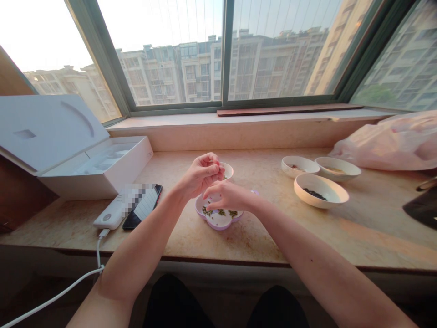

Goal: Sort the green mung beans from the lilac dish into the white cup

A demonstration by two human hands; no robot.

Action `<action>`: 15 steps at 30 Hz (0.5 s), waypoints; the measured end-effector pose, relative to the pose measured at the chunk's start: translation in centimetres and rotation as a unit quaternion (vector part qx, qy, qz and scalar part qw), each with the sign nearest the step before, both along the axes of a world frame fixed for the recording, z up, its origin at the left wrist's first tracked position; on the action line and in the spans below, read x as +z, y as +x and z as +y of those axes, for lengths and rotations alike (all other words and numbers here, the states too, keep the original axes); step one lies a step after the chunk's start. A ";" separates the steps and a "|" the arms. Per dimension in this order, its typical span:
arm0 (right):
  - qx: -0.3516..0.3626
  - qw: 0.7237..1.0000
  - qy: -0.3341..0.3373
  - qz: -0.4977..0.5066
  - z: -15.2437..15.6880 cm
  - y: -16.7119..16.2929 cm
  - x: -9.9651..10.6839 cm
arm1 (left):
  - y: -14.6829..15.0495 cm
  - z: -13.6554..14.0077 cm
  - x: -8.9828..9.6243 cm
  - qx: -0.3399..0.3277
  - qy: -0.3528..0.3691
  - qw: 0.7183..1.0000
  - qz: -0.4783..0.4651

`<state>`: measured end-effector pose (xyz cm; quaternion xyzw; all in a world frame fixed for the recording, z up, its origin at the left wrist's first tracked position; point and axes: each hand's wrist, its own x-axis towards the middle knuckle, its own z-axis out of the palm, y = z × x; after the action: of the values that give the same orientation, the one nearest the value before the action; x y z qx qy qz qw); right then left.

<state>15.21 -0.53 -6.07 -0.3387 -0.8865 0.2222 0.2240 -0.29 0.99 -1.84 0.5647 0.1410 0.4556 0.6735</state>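
A flower-shaped dish [218, 224], white with a purple rim, rests on the counter with small clusters of green beans [221, 212] in it. Above its back left side is my left hand [204, 173], its fingers curled and pinched together; whatever may be between the fingertips is too small to make out. My right hand [230, 196] hovers low over the dish, thumb and fingers apart, palm down, nothing visible in it. Behind both hands stands a small white bowl [228, 170], partly hidden by the left hand, with a little green showing inside.
To the right are three white bowls, one with dark pieces [321, 191], beside a pinkish plastic bag [389, 141]. At left lie a phone [143, 208], a white power bank [111, 212] with a cable, and an open white box [126, 168]. The counter's front edge is near my knees.
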 end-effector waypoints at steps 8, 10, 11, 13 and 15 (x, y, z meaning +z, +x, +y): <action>0.042 0.998 -0.008 -0.051 -0.1 -0.3 -0.7 | 0.2 1.0 -0.2 0.060 -0.019 0.998 0.011; 0.029 0.998 -0.004 -0.061 -0.2 -0.6 -0.7 | 0.3 1.5 -0.6 0.092 -0.031 0.995 0.034; 0.022 0.997 -0.004 -0.068 -0.2 -0.7 -0.6 | 0.3 1.9 -0.8 0.111 -0.036 0.992 0.048; 0.021 0.996 -0.004 -0.089 -0.2 -1.0 -0.5 | 0.4 2.6 -1.5 0.151 -0.038 0.985 0.076; 0.026 0.994 -0.003 -0.104 -0.1 -1.3 -0.4 | 0.4 3.3 -2.2 0.181 -0.034 0.978 0.096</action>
<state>13.90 -0.66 -6.44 -0.3374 -0.9128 0.1938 0.1239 0.08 4.26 -4.04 0.5476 0.3199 0.5086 0.5823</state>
